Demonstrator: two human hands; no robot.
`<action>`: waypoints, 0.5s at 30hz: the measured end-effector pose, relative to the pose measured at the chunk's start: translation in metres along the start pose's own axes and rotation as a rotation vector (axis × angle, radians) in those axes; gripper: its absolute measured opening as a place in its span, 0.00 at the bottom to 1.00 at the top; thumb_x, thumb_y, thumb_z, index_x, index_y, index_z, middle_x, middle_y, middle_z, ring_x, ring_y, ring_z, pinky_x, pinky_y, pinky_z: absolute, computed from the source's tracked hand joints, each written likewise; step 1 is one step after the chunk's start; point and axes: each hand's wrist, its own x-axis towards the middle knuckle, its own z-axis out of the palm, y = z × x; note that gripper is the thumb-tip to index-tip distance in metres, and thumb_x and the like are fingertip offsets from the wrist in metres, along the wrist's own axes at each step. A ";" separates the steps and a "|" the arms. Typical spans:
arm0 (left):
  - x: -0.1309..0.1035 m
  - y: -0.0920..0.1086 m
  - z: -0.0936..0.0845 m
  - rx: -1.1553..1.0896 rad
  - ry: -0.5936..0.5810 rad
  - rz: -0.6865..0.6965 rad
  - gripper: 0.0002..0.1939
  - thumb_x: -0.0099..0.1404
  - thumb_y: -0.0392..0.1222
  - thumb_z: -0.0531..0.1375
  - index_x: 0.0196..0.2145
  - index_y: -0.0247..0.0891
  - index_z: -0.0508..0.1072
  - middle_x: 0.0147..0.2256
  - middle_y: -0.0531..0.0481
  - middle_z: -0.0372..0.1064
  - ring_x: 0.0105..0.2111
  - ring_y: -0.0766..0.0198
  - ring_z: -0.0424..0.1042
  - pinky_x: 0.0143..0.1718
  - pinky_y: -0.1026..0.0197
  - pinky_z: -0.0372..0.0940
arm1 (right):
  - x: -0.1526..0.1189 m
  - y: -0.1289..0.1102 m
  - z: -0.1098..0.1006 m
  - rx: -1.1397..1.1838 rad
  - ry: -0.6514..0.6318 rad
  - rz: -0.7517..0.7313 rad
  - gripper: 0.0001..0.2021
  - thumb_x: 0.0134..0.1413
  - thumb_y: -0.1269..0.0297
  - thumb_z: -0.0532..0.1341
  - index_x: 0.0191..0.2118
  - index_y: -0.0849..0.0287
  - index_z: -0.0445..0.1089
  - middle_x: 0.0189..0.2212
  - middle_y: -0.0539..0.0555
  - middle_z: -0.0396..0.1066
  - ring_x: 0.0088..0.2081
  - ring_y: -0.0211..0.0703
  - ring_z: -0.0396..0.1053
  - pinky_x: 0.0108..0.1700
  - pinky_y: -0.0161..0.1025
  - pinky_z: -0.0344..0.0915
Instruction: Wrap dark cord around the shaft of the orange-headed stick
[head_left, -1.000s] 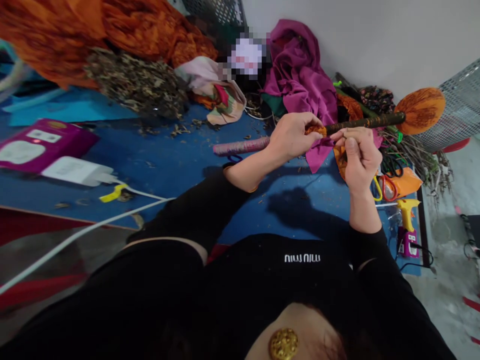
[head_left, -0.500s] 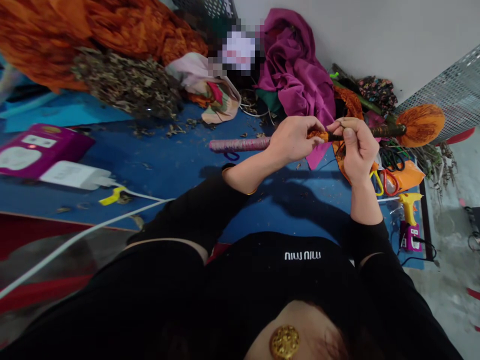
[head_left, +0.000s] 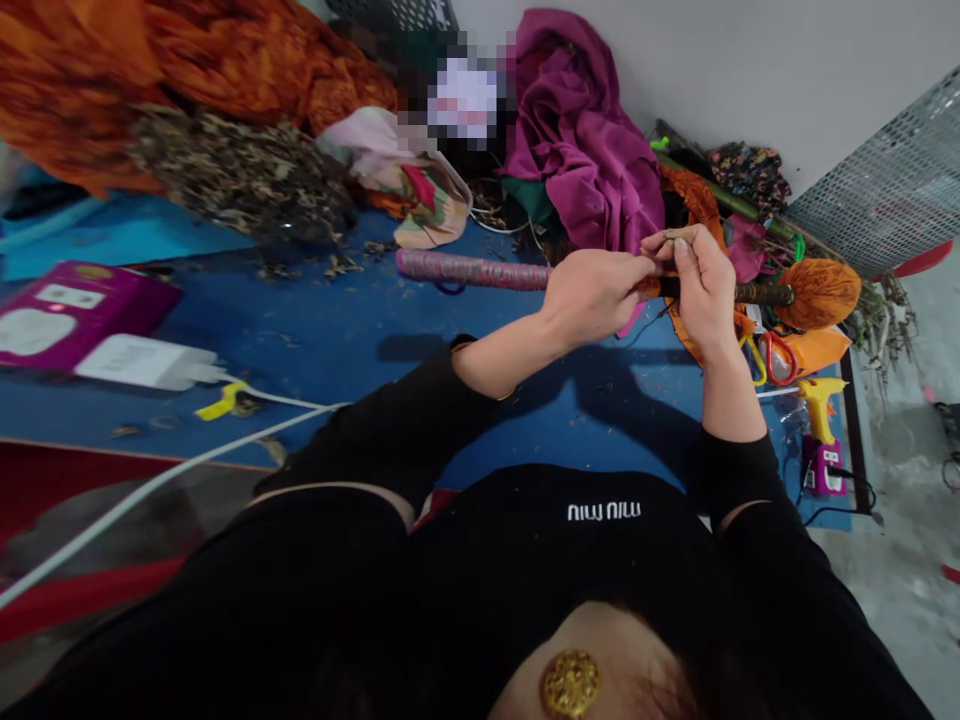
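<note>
A long wrapped stick [head_left: 480, 270] lies nearly level across both hands above the table. Its left part is bound in pinkish-purple, its middle is orange and dark, and an orange cloth ball [head_left: 816, 294] forms the right end. My left hand [head_left: 589, 295] is closed around the stick near the middle. Close beside it, my right hand [head_left: 705, 285] is closed at the dark section, thumb and fingers pinched together. Whatever thin piece may sit between those fingertips is too small to make out.
Magenta cloth [head_left: 592, 150], dry plant matter [head_left: 240, 170] and orange cloth [head_left: 225, 60] are heaped along the back of the blue table [head_left: 337, 330]. A purple power socket [head_left: 82, 310] stands left, trailing a white cable [head_left: 165, 468]. Red-handled scissors [head_left: 780, 358] and a yellow glue gun [head_left: 820, 405] lie right.
The stick has shifted left and its ball end has dropped lower. My right hand has moved slightly left and up, closer to my left hand, which now covers more of the orange section.
</note>
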 end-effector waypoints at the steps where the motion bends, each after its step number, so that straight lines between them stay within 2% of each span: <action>1: 0.000 -0.001 0.001 -0.003 -0.006 0.015 0.22 0.68 0.39 0.55 0.53 0.40 0.84 0.47 0.41 0.84 0.47 0.46 0.82 0.45 0.50 0.70 | 0.001 -0.001 0.001 0.010 -0.006 0.006 0.21 0.71 0.39 0.56 0.42 0.50 0.75 0.41 0.51 0.78 0.46 0.41 0.77 0.54 0.44 0.77; 4: 0.000 -0.008 0.003 -0.040 0.022 0.022 0.20 0.69 0.40 0.56 0.52 0.39 0.84 0.47 0.41 0.84 0.48 0.47 0.82 0.49 0.49 0.71 | 0.004 -0.006 -0.004 0.035 0.032 0.042 0.21 0.69 0.39 0.57 0.39 0.51 0.73 0.42 0.50 0.78 0.43 0.39 0.77 0.51 0.42 0.77; 6: 0.001 -0.012 0.000 -0.071 0.052 0.007 0.18 0.69 0.41 0.59 0.51 0.41 0.85 0.47 0.43 0.84 0.48 0.49 0.81 0.50 0.50 0.70 | 0.006 -0.011 -0.018 0.066 0.074 0.088 0.21 0.67 0.39 0.60 0.36 0.53 0.72 0.39 0.49 0.77 0.35 0.35 0.75 0.41 0.38 0.75; 8: 0.003 -0.017 -0.006 -0.095 0.079 -0.030 0.17 0.67 0.42 0.62 0.50 0.45 0.85 0.46 0.46 0.84 0.48 0.49 0.80 0.51 0.50 0.69 | 0.006 -0.016 -0.043 0.117 0.080 0.157 0.20 0.63 0.42 0.65 0.32 0.55 0.71 0.33 0.48 0.75 0.24 0.30 0.66 0.29 0.34 0.67; 10: 0.006 -0.022 -0.018 -0.110 0.093 -0.089 0.16 0.65 0.42 0.64 0.49 0.47 0.86 0.43 0.47 0.84 0.48 0.49 0.80 0.50 0.50 0.69 | 0.004 -0.017 -0.075 0.166 0.058 0.227 0.19 0.57 0.47 0.70 0.28 0.56 0.70 0.28 0.47 0.74 0.18 0.28 0.58 0.21 0.35 0.57; 13: 0.008 -0.032 -0.039 -0.140 0.112 -0.171 0.14 0.63 0.43 0.66 0.45 0.50 0.87 0.38 0.48 0.83 0.45 0.47 0.79 0.48 0.48 0.69 | 0.000 -0.007 -0.123 0.173 0.150 0.219 0.14 0.52 0.56 0.72 0.23 0.55 0.71 0.24 0.49 0.74 0.15 0.28 0.53 0.17 0.39 0.45; 15: 0.008 -0.040 -0.054 -0.143 0.115 -0.211 0.13 0.62 0.46 0.67 0.43 0.52 0.87 0.33 0.48 0.81 0.43 0.47 0.78 0.47 0.47 0.68 | -0.002 0.007 -0.147 0.174 0.250 0.188 0.13 0.52 0.57 0.72 0.23 0.53 0.73 0.24 0.49 0.74 0.15 0.28 0.50 0.19 0.42 0.46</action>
